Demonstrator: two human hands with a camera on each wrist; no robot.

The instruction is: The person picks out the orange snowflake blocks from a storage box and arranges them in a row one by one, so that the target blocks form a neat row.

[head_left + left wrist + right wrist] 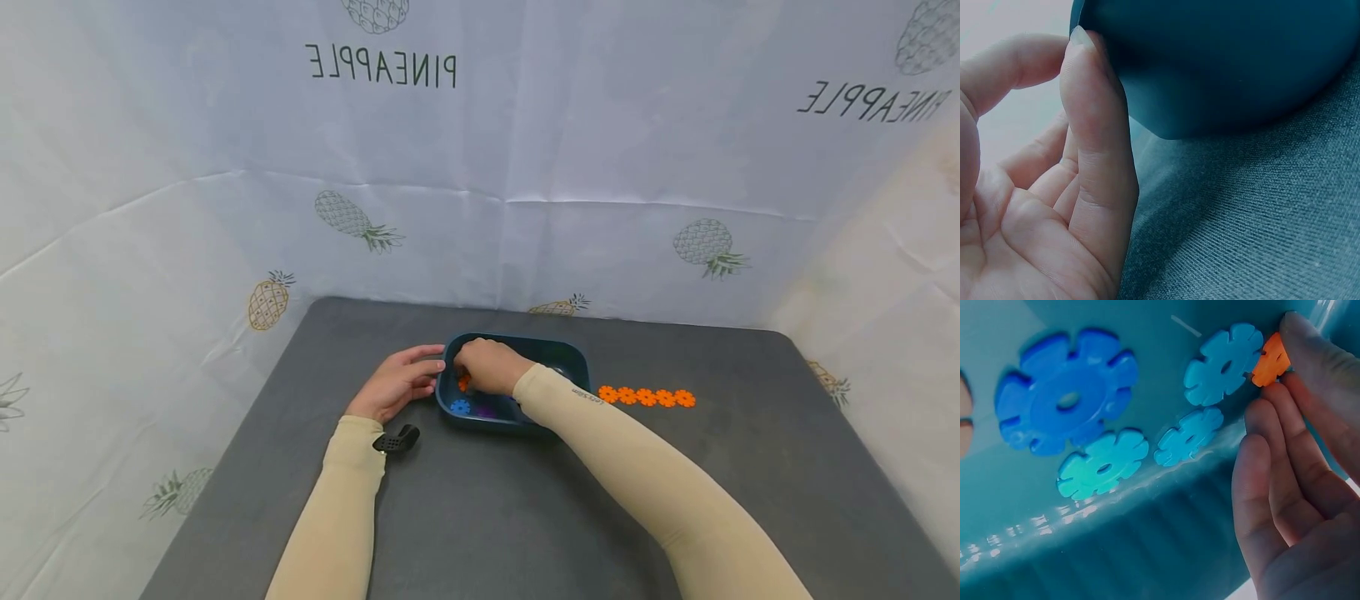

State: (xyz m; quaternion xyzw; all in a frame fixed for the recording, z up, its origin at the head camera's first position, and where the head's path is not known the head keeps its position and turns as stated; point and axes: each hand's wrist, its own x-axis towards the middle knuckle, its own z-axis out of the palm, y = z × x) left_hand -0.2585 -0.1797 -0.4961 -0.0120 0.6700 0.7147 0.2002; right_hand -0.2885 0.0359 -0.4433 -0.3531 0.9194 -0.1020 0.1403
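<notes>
A dark teal tray (pixel 480 423) stands on the grey table. My left hand (pixel 397 385) is at its left end, the fingers mostly straight, with thumb and index fingertips touching the outer wall (pixel 1210 69) near the rim. Inside the tray reaches my right hand (pixel 491 367). Its thumb and fingers pinch an orange notched flower disc (pixel 1270 360) close to the tray's wall. Beside those fingers lie a large blue flower disc (pixel 1067 394) and several light blue flower discs (pixel 1224 364). A purple disc (pixel 486 412) shows partly under the right hand.
To the right of the tray, a row of several orange flower discs (pixel 647 397) lies edge to edge on the table (pixel 465 517). A white pineapple-print cloth (pixel 487 183) hangs behind and at both sides. A black band (pixel 397 439) is on the left wrist.
</notes>
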